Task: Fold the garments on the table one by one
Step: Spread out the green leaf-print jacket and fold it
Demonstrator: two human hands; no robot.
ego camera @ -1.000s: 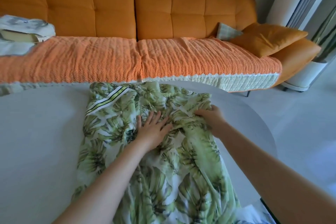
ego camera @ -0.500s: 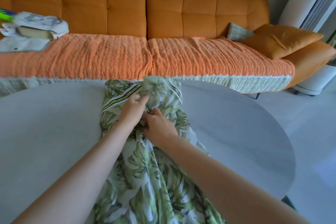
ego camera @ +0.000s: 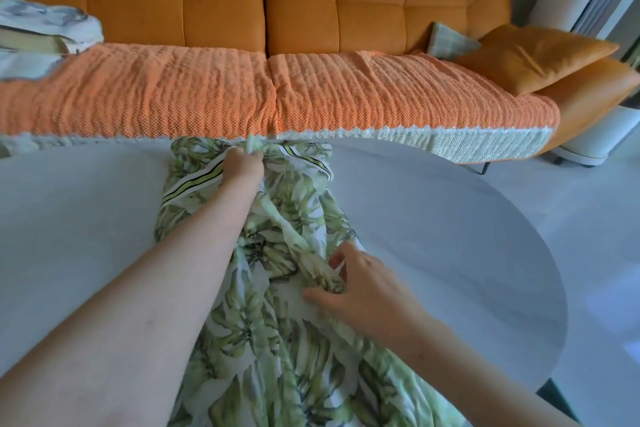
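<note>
Where bunched, garment [ego camera: 277, 350] in left hand [ego camera: 242, 168]

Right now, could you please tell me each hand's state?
Left hand: gripping the leaf-print garment at its far end.
Right hand: pinching a bunched fold of it.

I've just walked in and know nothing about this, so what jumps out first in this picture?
The green leaf-print garment stretched down the middle of the grey table catches the eye first, with the left hand gripping its bunched far end and the right hand pinching a fold nearer the person. Behind the table, the big orange sofa fills the background, with an orange cushion at its right end.
</note>
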